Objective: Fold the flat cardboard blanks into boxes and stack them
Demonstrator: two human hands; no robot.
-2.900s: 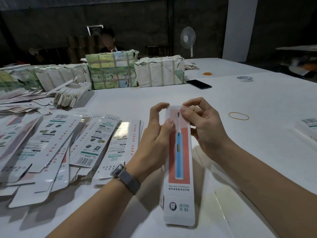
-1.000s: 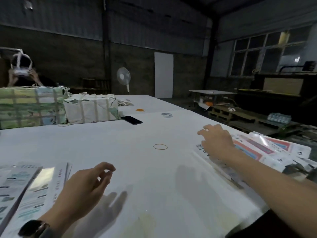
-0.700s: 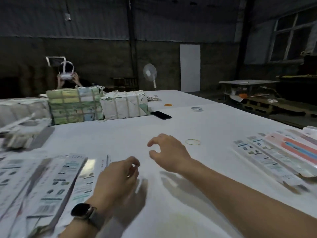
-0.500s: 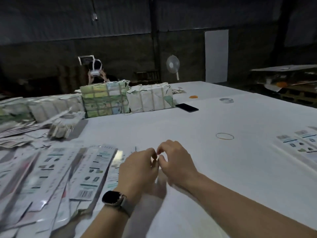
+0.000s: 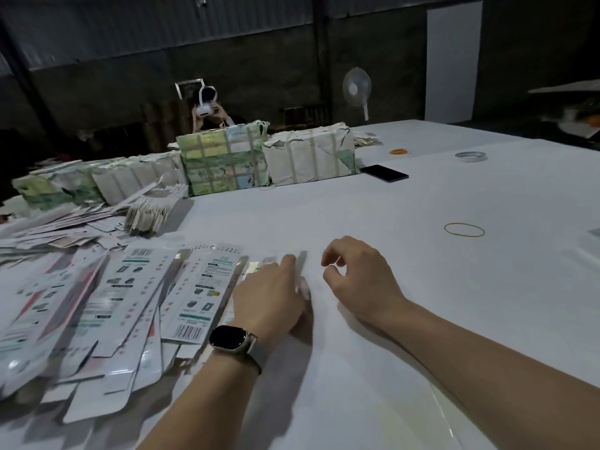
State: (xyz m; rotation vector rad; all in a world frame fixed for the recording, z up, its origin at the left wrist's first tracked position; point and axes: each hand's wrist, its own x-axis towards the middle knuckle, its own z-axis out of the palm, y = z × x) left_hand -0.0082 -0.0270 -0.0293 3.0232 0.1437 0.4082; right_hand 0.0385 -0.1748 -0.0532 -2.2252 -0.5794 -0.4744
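Reaching back to the spread of flat blanks [image 5: 136, 306] at my nine o'clock, I've swung my gaze off the finished boxes on my right, which are now out of view. The box I was closing a few seconds ago is no longer in my hands, so I judge that one done and set down, and this is the start of the next.

My left hand [image 5: 269, 297] lies over the nearest edge of the fan, fingers fairly flat on the rightmost blank; whether they have caught its edge I cannot tell. My right hand [image 5: 360, 274] hovers just beside it at one o'clock, fingers loosely curled, holding nothing. A moment ago both were bunched together in front of me; now they have parted.

The table [image 5: 422, 319] is covered in white. A rubber band [image 5: 464, 229] lies at two o'clock, a phone [image 5: 384, 173] and a tape roll [image 5: 471, 156] farther off, tied bundles [image 5: 266, 160] at twelve. Beyond them another person [image 5: 207, 108] sits against a dim wall, with a fan [image 5: 357, 87] near a pale door [image 5: 453, 60].
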